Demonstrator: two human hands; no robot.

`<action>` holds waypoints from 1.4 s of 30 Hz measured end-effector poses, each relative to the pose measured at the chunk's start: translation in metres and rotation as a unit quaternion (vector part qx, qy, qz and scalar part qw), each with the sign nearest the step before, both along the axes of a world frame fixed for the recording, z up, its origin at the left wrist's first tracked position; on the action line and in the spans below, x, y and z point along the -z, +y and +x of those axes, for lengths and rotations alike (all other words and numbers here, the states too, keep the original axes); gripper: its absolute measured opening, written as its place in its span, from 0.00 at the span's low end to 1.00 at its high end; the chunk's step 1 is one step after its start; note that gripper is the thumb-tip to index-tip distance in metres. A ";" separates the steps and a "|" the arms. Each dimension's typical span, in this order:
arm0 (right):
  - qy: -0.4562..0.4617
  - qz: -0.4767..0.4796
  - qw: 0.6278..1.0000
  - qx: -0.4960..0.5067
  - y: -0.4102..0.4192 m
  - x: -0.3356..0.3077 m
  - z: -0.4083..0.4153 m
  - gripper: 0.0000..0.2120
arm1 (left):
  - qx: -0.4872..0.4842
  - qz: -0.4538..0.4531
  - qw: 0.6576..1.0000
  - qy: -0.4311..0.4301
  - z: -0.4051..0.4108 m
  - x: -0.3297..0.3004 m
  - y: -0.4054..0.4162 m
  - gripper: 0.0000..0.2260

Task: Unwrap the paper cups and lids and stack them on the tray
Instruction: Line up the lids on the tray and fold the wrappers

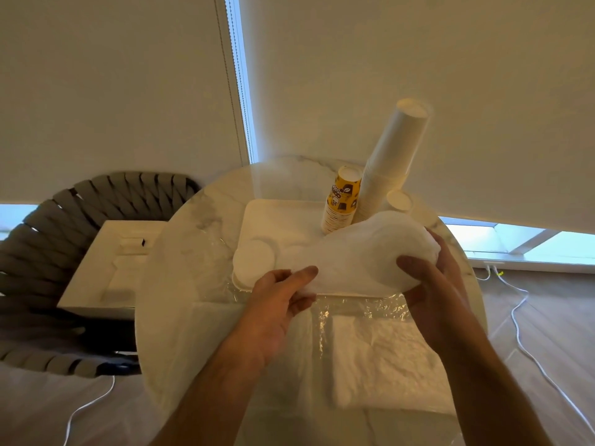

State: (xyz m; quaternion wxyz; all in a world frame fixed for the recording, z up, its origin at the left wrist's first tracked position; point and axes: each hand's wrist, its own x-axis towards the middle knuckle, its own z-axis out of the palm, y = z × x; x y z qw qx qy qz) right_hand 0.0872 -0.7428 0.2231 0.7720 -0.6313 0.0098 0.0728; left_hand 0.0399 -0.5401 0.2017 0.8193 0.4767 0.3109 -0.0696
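Left hand: the left hand pinches the near, narrow end of the white wrapped bundle, thumb on top, fingers curled beneath.
Right hand: the right hand grips the fat far end of the same bundle, thumb across the front, fingers wrapped behind it.
Bundle: it hangs between both hands, just above the near edge of the tray; what it holds is veiled by the wrap, likely lids or cups.
Step in hand: freeing the contents from the white wrap, I judge.
How to do it well: keep the right hand firm as the anchor and let the left hand peel the loose end away toward the person; pull along the bundle, not upward, so the contents slide out together.
Beyond the hands: the tall white cup stack leans on the tray just past the right hand, with the yellow printed cup stack beside it; a swing of the bundle could topple either.
Left of the left hand: flat white lids lie on the tray.
Under the forearms: clear plastic wrap and crumpled white paper lie on the tabletop; drop the spent wrap there, well off the tray.
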 end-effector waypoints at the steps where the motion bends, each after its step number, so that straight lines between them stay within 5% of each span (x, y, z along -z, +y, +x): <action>1: 0.000 0.002 1.000 0.003 0.001 0.000 -0.001 0.35 | 0.015 0.028 1.000 -0.002 -0.001 0.001 0.003 0.11; 3: -0.004 -0.003 1.000 0.016 0.001 -0.002 -0.001 0.35 | 0.043 0.104 0.993 -0.020 -0.005 0.001 0.009 0.06; 7: -0.004 -0.031 0.998 0.048 -0.003 -0.004 0.001 0.36 | 0.045 0.259 0.960 -0.097 -0.013 -0.010 0.019 0.13; 12: 0.010 -0.014 0.997 0.079 -0.003 -0.001 -0.001 0.30 | 0.019 0.466 0.842 -0.271 -0.020 -0.019 0.032 0.13; 19: 0.055 0.033 0.996 0.057 0.007 -0.005 -0.010 0.33 | 0.030 0.289 0.890 -0.352 -0.030 -0.042 0.026 0.13; 24: 0.065 0.066 0.994 0.054 0.011 -0.007 -0.015 0.31 | 0.077 0.258 0.919 -0.289 -0.028 -0.042 0.025 0.33; 28: 0.068 0.082 0.992 0.060 0.015 -0.009 -0.018 0.30 | 0.049 0.383 0.879 -0.281 -0.029 -0.036 0.018 0.12; 32: 0.069 0.115 0.987 0.088 0.014 -0.010 -0.017 0.19 | -0.015 0.281 0.926 -0.253 -0.029 -0.035 0.019 0.04; 37: 0.084 0.164 0.978 0.092 0.018 -0.015 -0.018 0.16 | 0.044 0.228 0.951 -0.204 -0.034 -0.033 0.019 0.17; 42: 0.100 0.173 0.976 0.090 0.023 -0.017 -0.022 0.22 | 0.092 0.259 0.907 -0.319 -0.034 -0.037 0.020 0.12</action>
